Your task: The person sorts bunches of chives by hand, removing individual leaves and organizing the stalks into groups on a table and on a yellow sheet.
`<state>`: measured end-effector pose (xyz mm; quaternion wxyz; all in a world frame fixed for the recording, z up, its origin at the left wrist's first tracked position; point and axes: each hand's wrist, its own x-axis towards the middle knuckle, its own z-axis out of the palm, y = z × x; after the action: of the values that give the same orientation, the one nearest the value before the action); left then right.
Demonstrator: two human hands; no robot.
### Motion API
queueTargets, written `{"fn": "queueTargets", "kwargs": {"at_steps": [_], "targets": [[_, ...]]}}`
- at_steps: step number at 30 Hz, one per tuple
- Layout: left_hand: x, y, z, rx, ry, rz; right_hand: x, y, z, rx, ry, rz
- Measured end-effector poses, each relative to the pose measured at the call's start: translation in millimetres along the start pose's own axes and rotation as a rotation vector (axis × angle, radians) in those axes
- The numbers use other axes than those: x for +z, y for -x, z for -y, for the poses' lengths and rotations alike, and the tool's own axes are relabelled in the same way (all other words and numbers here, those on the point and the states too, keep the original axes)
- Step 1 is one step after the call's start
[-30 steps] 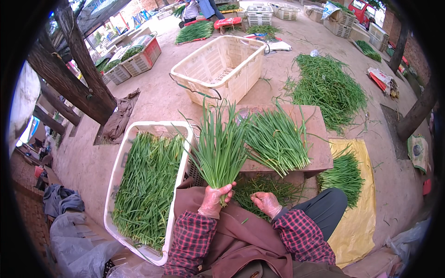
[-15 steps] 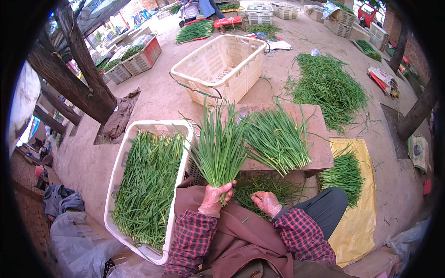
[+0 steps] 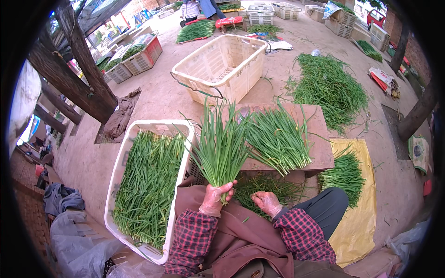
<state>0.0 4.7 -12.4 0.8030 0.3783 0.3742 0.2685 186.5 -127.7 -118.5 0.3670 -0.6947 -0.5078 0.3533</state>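
Observation:
My left hand [image 3: 213, 199], in a thin clear glove, grips a bunch of garlic chives [image 3: 220, 153] by the stalk ends, leaves fanning upward. Over my lap, my right hand [image 3: 267, 203], gloved too, is closed with the fingers curled in; whether anything is in it I cannot make out. Ahead, a low reddish table [image 3: 320, 143] carries another pile of chives [image 3: 279, 139], stalk ends toward me. On my left a white plastic crate [image 3: 109, 204] is filled with chives laid in layers. Loose green scraps [image 3: 259, 185] lie below the table, behind my right hand.
Beyond the table stands an open cream crate [image 3: 252, 69]. A large heap of loose chives [image 3: 329, 88] spreads on the ground to the right. Near my right knee, a chive bundle [image 3: 345, 176] rests on a yellow sheet [image 3: 359, 227]. Tree trunks [image 3: 79, 83] rise at left; a person [image 3: 208, 8] is far off.

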Motion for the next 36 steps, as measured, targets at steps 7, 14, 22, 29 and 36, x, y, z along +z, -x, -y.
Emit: {"fn": "queueTargets", "kwargs": {"at_steps": [7, 14, 22, 29, 36], "targets": [[2, 0, -1, 0.034, -0.024, 0.015, 4, -2, -11, -0.043, -0.001, 0.003], [3, 1, 0, 0.046, 0.008, 0.009, 3, -1, -7, -0.008, -0.029, 0.002], [-6, -2, 3, -0.013, 0.062, 0.020, 4, -1, -10, -0.030, 0.017, 0.005], [3, 1, -2, 0.028, 0.000, 0.007, 3, 0, -8, -0.015, 0.008, 0.006], [2, -4, 3, 0.084, 0.062, 0.002, 2, -4, -14, -0.016, -0.117, 0.043]]}}
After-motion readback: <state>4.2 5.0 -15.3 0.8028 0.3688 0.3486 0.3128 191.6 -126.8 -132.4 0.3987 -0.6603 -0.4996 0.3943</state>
